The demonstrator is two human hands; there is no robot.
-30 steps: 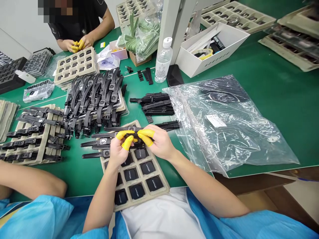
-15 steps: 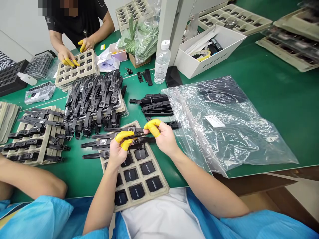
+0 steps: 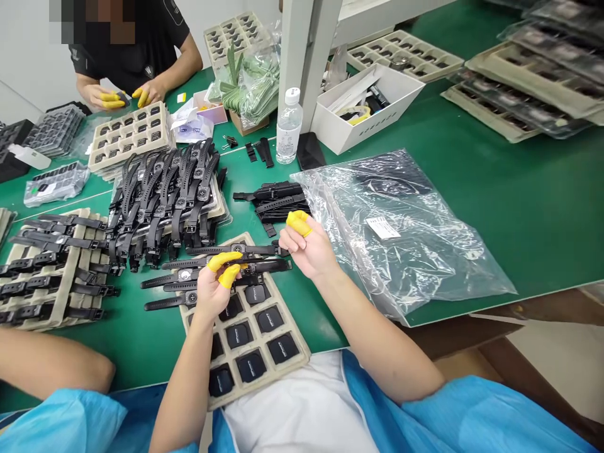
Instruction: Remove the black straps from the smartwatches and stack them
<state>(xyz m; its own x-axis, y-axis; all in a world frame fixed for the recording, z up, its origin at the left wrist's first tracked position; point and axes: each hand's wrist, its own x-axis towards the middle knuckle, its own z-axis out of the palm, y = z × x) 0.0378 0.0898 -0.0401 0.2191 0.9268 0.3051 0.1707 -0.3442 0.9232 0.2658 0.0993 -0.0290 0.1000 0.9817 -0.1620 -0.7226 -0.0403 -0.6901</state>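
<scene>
My left hand [image 3: 214,286], with yellow finger cots on the thumb and forefinger, pinches a thin black watch strap [image 3: 259,259] seen nearly edge-on. That hand is above a beige tray [image 3: 258,347], whose cells hold dark square watch bodies [image 3: 251,366]. Across the tray's far end lie several watches with black straps [image 3: 177,277]. To the right, my right hand [image 3: 309,246] is raised off the table with its fingers curled together. Whatever its fingertips hold, if anything, is hidden. Just behind it sits a pile of loose black straps [image 3: 278,202].
A clear plastic bag [image 3: 415,251] spreads over the right side. Behind stand a water bottle [image 3: 289,129], a phone [image 3: 310,152] and a white box [image 3: 368,119]. Strapped watches [image 3: 165,195] are heaped at left. A co-worker's gloved-tip hands [image 3: 148,93] work across the table.
My right hand has come away from the strap at my left hand, moving up and right, its fingers curling in. My left hand keeps its pinch. The view has shifted slightly right.
</scene>
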